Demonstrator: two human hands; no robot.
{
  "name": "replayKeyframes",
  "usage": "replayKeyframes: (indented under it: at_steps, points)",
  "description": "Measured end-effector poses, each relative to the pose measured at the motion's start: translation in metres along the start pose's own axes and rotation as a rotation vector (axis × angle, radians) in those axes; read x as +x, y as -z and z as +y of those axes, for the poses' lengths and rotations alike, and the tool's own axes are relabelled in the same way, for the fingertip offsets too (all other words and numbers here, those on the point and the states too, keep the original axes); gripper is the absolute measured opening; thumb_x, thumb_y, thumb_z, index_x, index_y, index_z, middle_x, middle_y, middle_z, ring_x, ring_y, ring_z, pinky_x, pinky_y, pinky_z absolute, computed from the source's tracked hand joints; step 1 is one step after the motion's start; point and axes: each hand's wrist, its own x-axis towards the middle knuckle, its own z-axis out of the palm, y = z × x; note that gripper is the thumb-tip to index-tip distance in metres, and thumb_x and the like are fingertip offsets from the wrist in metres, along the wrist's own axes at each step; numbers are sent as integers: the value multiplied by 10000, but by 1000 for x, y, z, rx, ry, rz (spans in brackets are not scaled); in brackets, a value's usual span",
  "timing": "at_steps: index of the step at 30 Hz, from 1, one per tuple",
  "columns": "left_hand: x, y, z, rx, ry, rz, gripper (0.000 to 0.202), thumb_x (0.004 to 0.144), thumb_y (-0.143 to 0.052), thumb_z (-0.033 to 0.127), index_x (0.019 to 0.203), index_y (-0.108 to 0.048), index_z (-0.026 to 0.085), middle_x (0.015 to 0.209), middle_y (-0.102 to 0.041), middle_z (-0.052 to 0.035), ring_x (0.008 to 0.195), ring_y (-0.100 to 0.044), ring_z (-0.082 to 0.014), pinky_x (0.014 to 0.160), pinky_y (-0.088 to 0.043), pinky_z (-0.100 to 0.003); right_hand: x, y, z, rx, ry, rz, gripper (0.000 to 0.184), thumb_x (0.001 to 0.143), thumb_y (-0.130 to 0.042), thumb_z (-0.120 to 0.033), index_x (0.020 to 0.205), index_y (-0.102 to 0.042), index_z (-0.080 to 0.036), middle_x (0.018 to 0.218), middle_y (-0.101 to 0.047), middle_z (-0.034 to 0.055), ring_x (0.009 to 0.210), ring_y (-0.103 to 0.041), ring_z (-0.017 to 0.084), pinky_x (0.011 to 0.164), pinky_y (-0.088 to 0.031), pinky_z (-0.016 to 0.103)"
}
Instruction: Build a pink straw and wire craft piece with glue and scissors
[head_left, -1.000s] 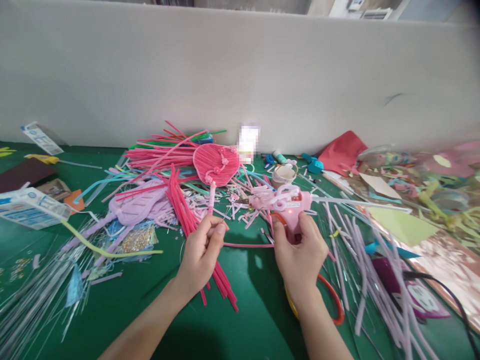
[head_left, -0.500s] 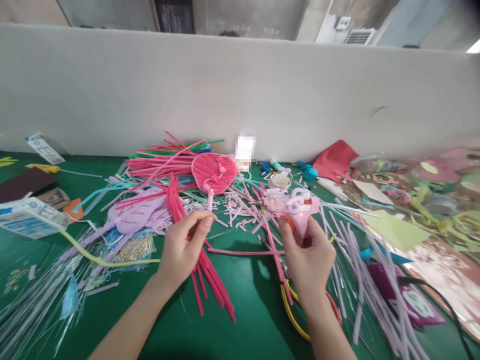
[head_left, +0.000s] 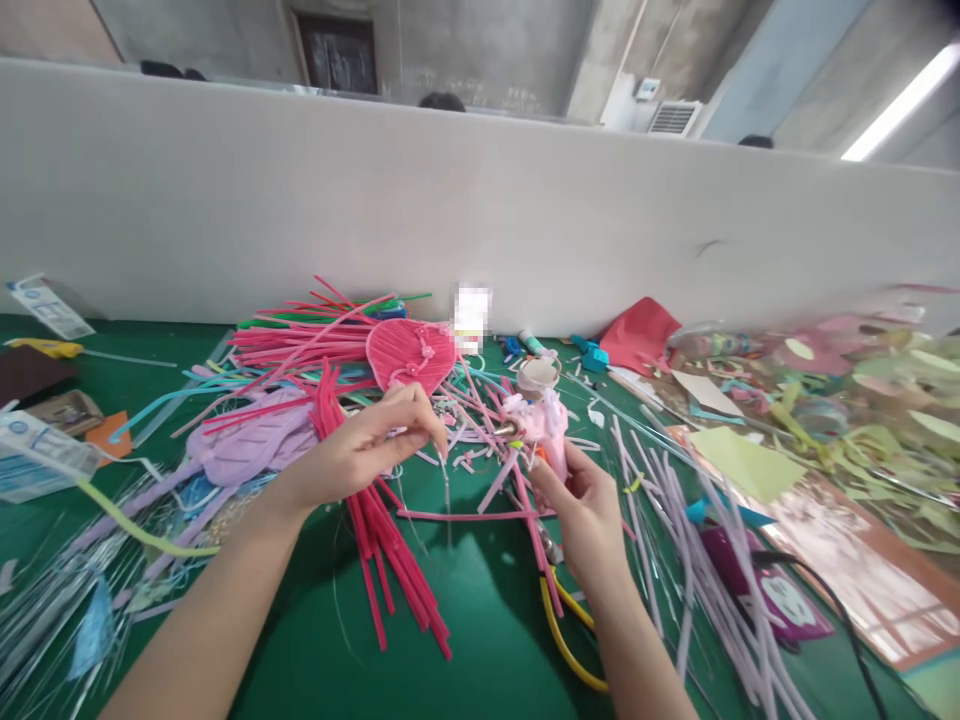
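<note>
Right hand (head_left: 589,510) grips glue gun (head_left: 551,428), body above | left hand (head_left: 382,440): strand (head_left: 445,474) below

Single head-worn view, facing forward and tipped down over the bench (head_left: 495,630); left hand (head_left: 382,440) and right hand (head_left: 589,505) near, pale partition (head_left: 300,200) beyond, concrete back wall (head_left: 472,50) farthest, above it.

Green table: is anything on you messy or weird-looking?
Yes, it looks messy. Short pink and purple pieces lie scattered around the middle, near the pink glue gun in the right hand. On the right, paper scraps are jumbled together. I can't see anything clearly broken.
</note>
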Motion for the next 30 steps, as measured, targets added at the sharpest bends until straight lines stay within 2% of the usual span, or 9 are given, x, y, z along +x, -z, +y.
replayKeyframes:
  at_steps: [4, 7, 10, 13, 18, 21, 30]
  points:
    - [3, 1, -21, -124, 27, -21, 317, 921, -486, 401, 720, -661, 230, 768, -529, -60, 796, -495, -230, 831, -407, -359, -5, -1, 3, -140, 94, 25, 284, 799, -668, -436, 788, -604, -159, 630, -455, -37, 551, -375, 104, 473, -327, 219]
    - [3, -2, -35, -181, 47, -19, 287, 885, -504, 364, 678, -648, 228, 738, -550, -65, 792, -499, -236, 813, -412, -364, -13, -4, 7, -250, 182, 68, 305, 814, -668, -402, 688, -490, -190, 600, -367, -63, 528, -323, 91, 454, -281, 215]
    - [3, -5, -43, -220, 80, -13, 270, 844, -508, 336, 638, -636, 219, 719, -553, -65, 768, -507, -230, 749, -426, -345, -21, -9, 10, -333, 250, 133, 319, 836, -652, -370, 674, -429, -209, 607, -340, -67, 522, -312, 91, 443, -265, 218]
    - [3, -8, -47, -250, 108, -7, 269, 823, -521, 342, 615, -622, 206, 708, -537, -58, 727, -495, -213, 683, -419, -321, -31, -13, 14, -420, 297, 192, 346, 843, -651, -340, 656, -387, -218, 608, -336, -69, 500, -295, 86, 436, -260, 223]
    - [2, -8, -56, -293, 88, -10, 345, 863, -576, 449, 633, -576, 192, 726, -486, -34, 739, -469, -195, 708, -403, -320, -43, -18, 20, -482, 307, 193, 317, 852, -652, -315, 679, -404, -217, 602, -334, -76, 487, -314, 84, 442, -280, 220]
    - [2, -8, -60, -339, 64, -52, 349, 879, -594, 452, 665, -546, 181, 742, -453, -14, 730, -432, -170, 686, -363, -296, -46, -21, 21, -512, 345, 222, 325, 851, -655, -300, 674, -396, -216, 601, -339, -78, 477, -303, 77, 441, -276, 219]
    - [3, -8, -57, -382, 62, -90, 366, 885, -607, 466, 677, -542, 172, 739, -436, 0, 732, -409, -160, 682, -323, -291, -46, -21, 20, -542, 391, 231, 336, 858, -649, -279, 674, -374, -219, 603, -325, -77, 486, -299, 79, 450, -277, 219]
